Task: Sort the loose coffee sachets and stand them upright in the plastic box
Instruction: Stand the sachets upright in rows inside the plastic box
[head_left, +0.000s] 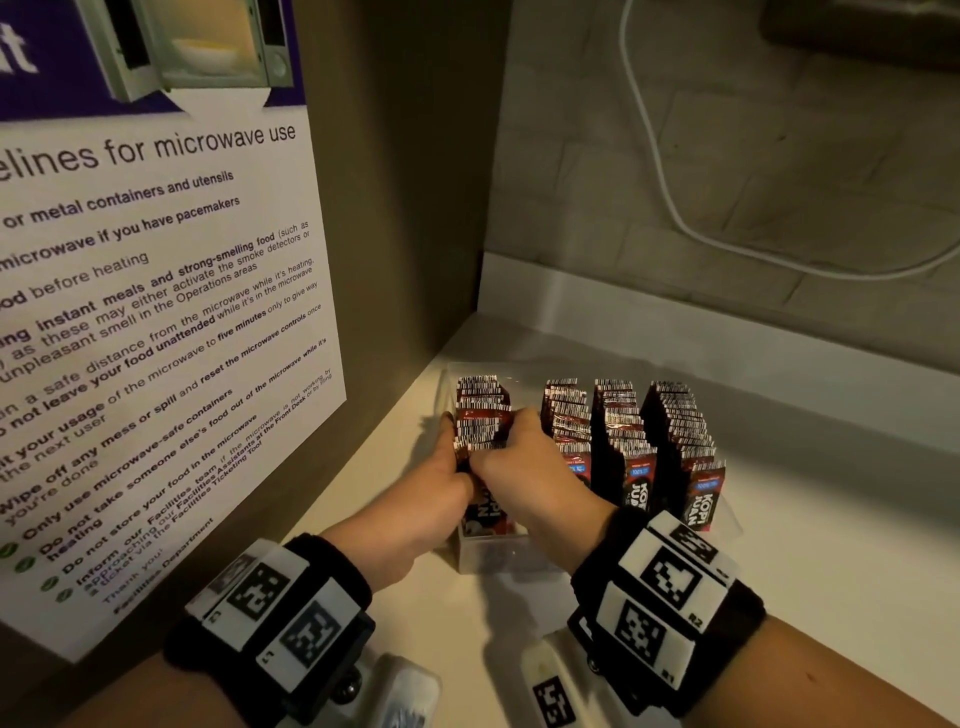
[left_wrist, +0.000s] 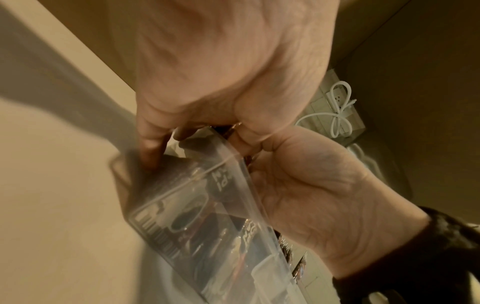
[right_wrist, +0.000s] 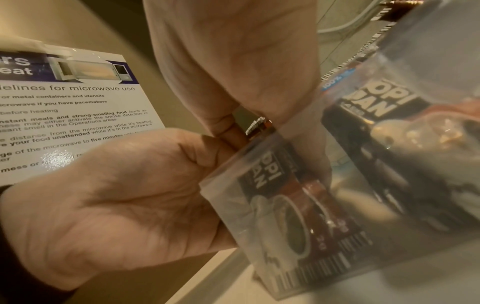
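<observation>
Gripping the leftmost row of coffee sachets (head_left: 480, 415) with both hands — left hand (head_left: 441, 483), right hand (head_left: 524, 462) — fingers curled around it. Standing upright in the plastic box (head_left: 493, 556) on the worktop (head_left: 805, 545).

Four upright rows of coffee sachets (head_left: 623, 441), one plastic box (head_left: 488, 556), two hands (head_left: 467, 467), one poster (head_left: 156, 312)

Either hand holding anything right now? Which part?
Both. The left hand and right hand grip the leftmost row of sachets at its near end, by the upper edges, inside the plastic box. Exact finger placement is hidden.
</observation>
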